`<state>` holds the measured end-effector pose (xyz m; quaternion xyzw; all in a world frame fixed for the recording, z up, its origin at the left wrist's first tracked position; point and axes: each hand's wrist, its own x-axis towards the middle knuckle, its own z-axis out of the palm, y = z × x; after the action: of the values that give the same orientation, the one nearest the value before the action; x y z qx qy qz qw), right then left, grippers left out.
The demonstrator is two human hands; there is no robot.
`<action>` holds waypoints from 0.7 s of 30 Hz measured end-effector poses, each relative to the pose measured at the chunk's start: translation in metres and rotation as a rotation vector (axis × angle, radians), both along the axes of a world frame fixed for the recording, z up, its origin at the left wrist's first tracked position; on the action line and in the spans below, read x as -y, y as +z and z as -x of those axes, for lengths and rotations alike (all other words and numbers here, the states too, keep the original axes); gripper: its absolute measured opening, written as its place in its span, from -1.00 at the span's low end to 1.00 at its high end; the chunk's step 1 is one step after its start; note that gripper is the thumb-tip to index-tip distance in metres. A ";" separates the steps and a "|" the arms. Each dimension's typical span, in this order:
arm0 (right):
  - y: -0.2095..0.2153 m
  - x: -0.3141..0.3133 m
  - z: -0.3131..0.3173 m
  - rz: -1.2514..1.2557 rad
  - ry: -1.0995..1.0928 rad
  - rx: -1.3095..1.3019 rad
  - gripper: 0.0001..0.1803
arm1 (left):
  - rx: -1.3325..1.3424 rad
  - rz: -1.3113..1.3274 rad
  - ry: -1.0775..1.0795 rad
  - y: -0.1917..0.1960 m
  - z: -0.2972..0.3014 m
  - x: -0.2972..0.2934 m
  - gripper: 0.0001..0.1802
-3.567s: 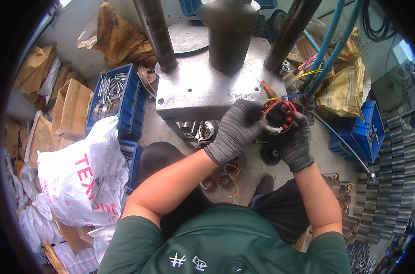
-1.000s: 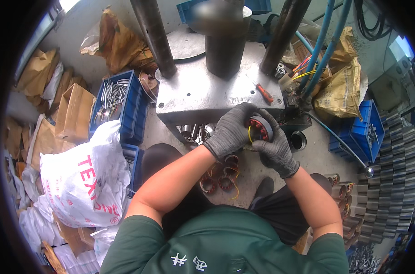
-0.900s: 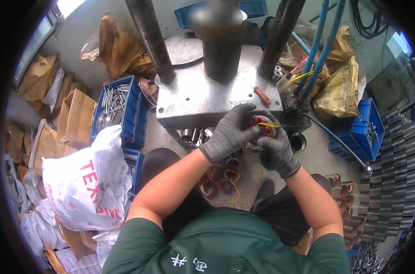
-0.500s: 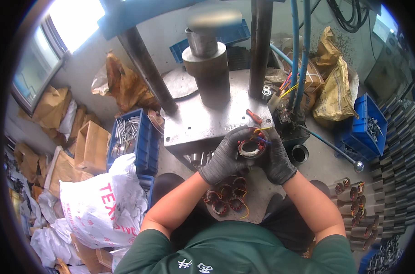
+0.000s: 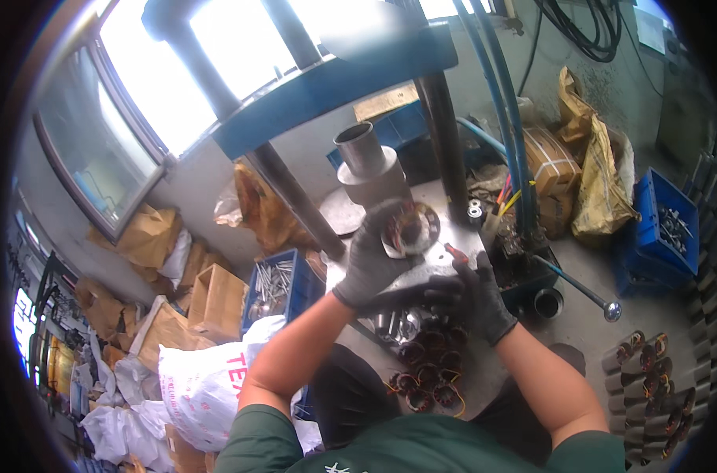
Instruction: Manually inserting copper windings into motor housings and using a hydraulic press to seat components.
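Note:
My left hand, in a dark grey glove, is raised and grips a round wound stator with copper coils. It holds the stator just under the grey steel ram of a blue-framed press. Lower down, my gloved right hand is off the stator, with its fingers stretched along the front edge of the steel press plate. A red-handled tool lies on the plate beside the stator. Several more stators are piled between my knees.
A blue crate of metal rods and a white sack sit at my left. A lever with a ball end, a blue parts crate and rows of stators are at my right. Hoses run down behind the press.
My view has tilted up to the press frame and windows. My left hand lifted the stator toward the ram, and my right hand let go of it and dropped to the plate edge.

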<state>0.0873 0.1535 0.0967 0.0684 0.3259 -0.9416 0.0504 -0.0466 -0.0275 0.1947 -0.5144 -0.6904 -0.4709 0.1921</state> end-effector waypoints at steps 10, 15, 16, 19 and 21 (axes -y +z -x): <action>-0.008 0.002 0.008 -0.053 0.003 0.057 -0.58 | 0.220 0.023 0.420 0.143 0.129 -0.030 -0.23; -0.020 0.002 0.009 -0.141 0.051 -0.020 -0.64 | 0.376 0.055 0.454 0.143 0.162 -0.038 -0.32; -0.020 0.001 0.008 -0.139 0.049 -0.020 -0.64 | 0.496 0.018 0.421 0.141 0.168 -0.036 -0.33; -0.021 0.001 0.004 -0.182 0.077 -0.177 -0.61 | 0.629 -0.016 0.370 0.135 0.180 -0.030 -0.36; -0.021 0.005 0.002 -0.114 0.018 -0.148 -0.52 | 0.640 -0.013 0.356 0.134 0.184 -0.027 -0.38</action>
<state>0.0851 0.1487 0.0754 -0.0015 0.3826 -0.9234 0.0308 -0.2309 -0.0008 0.3288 -0.2116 -0.7913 -0.5716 0.0485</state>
